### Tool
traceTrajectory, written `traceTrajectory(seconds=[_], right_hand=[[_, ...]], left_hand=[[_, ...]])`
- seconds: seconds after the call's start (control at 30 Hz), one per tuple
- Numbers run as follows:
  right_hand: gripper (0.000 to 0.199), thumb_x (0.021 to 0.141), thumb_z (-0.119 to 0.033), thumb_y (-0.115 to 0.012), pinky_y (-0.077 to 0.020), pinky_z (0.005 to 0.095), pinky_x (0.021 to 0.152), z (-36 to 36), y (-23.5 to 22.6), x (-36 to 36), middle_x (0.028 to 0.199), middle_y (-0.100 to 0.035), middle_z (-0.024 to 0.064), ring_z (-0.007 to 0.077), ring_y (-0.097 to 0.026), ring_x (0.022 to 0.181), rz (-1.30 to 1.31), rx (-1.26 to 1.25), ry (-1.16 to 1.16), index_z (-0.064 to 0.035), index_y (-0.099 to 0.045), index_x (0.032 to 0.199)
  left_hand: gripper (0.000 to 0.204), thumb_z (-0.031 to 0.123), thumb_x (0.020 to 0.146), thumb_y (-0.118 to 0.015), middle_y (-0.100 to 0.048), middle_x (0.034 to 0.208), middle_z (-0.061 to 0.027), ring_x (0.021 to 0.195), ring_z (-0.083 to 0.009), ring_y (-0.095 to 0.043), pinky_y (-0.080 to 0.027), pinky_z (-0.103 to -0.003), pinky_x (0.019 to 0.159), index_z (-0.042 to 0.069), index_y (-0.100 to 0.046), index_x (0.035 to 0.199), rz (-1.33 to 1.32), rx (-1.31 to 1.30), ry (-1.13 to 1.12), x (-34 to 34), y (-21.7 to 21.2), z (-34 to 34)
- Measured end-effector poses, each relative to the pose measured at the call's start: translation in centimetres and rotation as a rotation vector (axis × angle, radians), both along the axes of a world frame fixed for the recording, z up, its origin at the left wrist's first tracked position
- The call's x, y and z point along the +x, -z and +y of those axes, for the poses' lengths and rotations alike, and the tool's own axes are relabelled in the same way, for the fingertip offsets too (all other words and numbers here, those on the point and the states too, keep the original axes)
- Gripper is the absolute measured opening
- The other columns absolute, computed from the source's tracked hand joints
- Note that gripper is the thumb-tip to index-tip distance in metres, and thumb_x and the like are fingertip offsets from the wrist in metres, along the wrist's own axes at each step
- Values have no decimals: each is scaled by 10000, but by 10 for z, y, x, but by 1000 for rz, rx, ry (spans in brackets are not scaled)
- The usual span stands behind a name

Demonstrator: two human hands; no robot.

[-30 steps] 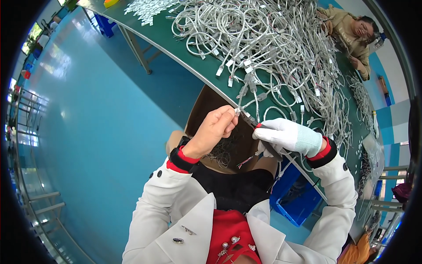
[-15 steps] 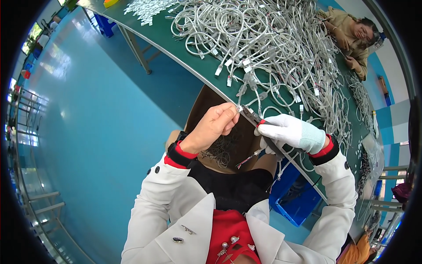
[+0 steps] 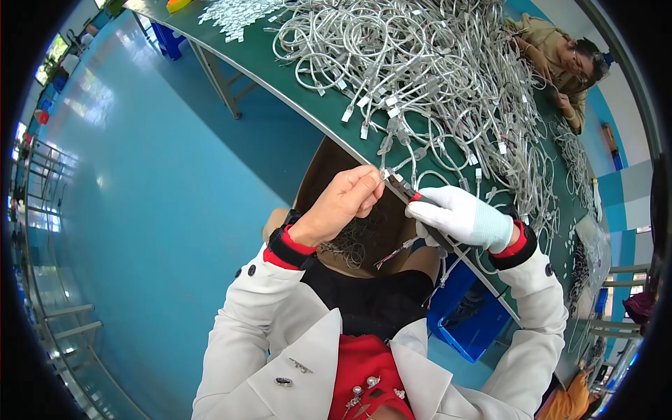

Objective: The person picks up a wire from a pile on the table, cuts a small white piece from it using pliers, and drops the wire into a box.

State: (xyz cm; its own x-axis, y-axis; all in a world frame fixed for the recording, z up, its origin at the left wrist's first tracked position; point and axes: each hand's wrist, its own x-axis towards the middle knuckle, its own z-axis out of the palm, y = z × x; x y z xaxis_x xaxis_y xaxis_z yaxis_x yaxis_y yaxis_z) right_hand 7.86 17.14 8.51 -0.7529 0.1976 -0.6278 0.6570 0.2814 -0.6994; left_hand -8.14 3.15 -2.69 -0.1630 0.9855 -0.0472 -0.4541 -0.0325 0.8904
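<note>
My left hand (image 3: 341, 204) is bare and pinches the end of a thin grey cable (image 3: 392, 168) between thumb and fingers, just off the near edge of the green table (image 3: 294, 77). My right hand (image 3: 458, 215), in a white glove, grips a small red-and-black hand tool (image 3: 409, 192) whose tip meets the cable end held by the left fingers. A short wire end with a small connector (image 3: 395, 253) hangs below the gloved hand. Both hands are over a brown box (image 3: 329, 168) on my lap holding cut wire scraps (image 3: 346, 245).
A large heap of grey cables with white tags (image 3: 434, 77) covers the table. Another person (image 3: 560, 63) sits at the far right side. A blue crate (image 3: 469, 308) stands under the table by my right arm. Blue floor spreads to the left.
Both hands have stayed close together at the table edge; the left hand shifted slightly on the cable end while the gloved right hand keeps the tool against it.
</note>
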Motion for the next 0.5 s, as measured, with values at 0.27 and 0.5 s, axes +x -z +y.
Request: traceTrajectory(seconds=[0.27,0.5], right_hand=[[329,947,-303,-559,-435,382,517,-12,22,13,668,-599,146,288,-603,611,198,243,-34,11,-587,851],[324,941,-299,-564,-450,396,542,-15,41,18,677,-606,162,311,-607,634,431,521,-218,15,-597,872]], left_hand=[[278,259,1022,-434,-351,647,56,555,-46,-280,-239,-213,514,76,-485,819,-45,-8,59,2,8,0],[284,254,1025,-427,-355,651,45,568,-51,-302,-263,-214,536,68,-479,817,-76,-34,71,7,15,-3]])
